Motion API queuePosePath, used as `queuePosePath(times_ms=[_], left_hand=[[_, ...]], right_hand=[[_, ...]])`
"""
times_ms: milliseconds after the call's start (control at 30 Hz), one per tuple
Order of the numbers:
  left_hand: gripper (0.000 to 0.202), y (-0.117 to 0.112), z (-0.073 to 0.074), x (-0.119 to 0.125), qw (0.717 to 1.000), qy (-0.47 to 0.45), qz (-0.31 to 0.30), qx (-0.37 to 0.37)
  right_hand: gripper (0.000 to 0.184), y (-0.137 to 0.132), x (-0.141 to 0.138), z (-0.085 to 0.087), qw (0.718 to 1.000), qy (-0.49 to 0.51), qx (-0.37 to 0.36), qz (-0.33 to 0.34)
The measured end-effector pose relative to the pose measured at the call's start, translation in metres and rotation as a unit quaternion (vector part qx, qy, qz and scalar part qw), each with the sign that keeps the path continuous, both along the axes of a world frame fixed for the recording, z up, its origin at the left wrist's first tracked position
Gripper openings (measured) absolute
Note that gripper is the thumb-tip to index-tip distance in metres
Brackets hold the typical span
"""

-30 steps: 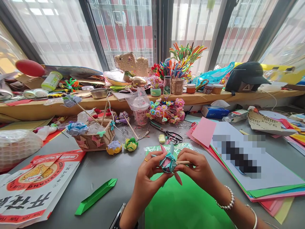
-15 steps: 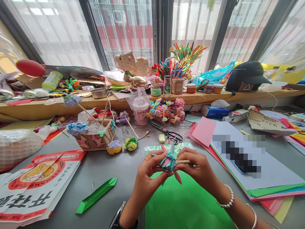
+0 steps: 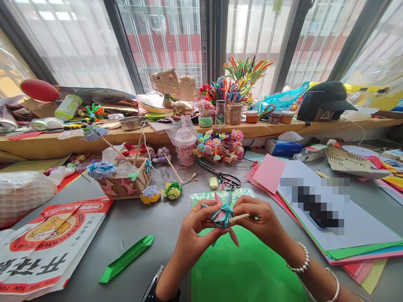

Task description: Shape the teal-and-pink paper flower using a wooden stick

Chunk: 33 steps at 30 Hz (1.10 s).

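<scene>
A folded paper flower (image 3: 224,214) with light blue and pink petals is pinched between the thumb and fingers of my left hand (image 3: 197,226). My right hand (image 3: 260,218) grips a thin wooden stick (image 3: 239,218), whose tip reaches the flower's petals. Both hands are over a green sheet (image 3: 245,264) in a clear wrapper at the front of the table. Left of my arms lies a folded green paper strip (image 3: 127,259). Beyond the hands are a yellow-green paper flower (image 3: 172,190) and a purple-yellow paper flower (image 3: 150,194).
Black scissors (image 3: 229,181) and a small yellow block (image 3: 213,183) lie beyond my hands. A stack of coloured paper (image 3: 352,243) is at right. A decorated cardboard box (image 3: 126,188) and a printed paper bag (image 3: 53,239) stand left. Craft items crowd the wooden ledge (image 3: 176,135).
The stick has shifted slightly left across the petals, and more of its length shows. The flower is turned a little. Both hands stay in nearly the same place.
</scene>
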<state>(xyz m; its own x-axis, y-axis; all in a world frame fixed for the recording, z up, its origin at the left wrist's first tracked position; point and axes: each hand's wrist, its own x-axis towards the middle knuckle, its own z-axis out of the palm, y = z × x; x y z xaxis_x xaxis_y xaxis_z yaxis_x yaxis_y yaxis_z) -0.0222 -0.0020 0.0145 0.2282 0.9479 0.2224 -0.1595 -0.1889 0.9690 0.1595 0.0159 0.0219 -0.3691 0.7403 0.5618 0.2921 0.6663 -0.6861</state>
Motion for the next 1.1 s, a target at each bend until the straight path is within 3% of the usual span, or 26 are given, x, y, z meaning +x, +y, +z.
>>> queuePosePath(times_ms=[167, 267, 433, 533, 767, 933, 1100], left_hand=[[0.036, 0.001, -0.003, -0.001, 1.000, -0.005, -0.006, -0.006], [0.040, 0.003, -0.003, 0.000, 0.998, -0.042, -0.014, -0.047], [0.046, 0.002, 0.001, 0.004, 0.991, -0.091, 0.020, -0.092], [0.050, 0.001, 0.000, 0.007, 0.994, -0.060, 0.045, -0.082], [0.038, 0.004, -0.011, 0.005, 0.997, 0.008, 0.077, -0.025], [0.031, 0.001, -0.006, 0.008, 0.993, 0.018, 0.114, -0.027], [0.029, -0.003, -0.001, 0.011, 0.995, 0.012, 0.085, -0.059]], right_hand=[[0.025, -0.002, -0.002, 0.001, 1.000, -0.008, -0.004, -0.018], [0.021, -0.004, -0.002, 0.004, 1.000, -0.013, -0.005, -0.020], [0.014, -0.006, -0.002, 0.007, 0.999, -0.041, -0.025, -0.008], [0.014, -0.007, -0.004, 0.006, 0.999, -0.053, -0.007, -0.004], [0.020, -0.010, -0.008, 0.007, 0.998, -0.056, 0.000, -0.001], [0.021, -0.012, -0.008, 0.006, 0.999, -0.044, 0.011, -0.006], [0.016, -0.012, -0.009, 0.002, 0.996, -0.066, 0.053, -0.013]])
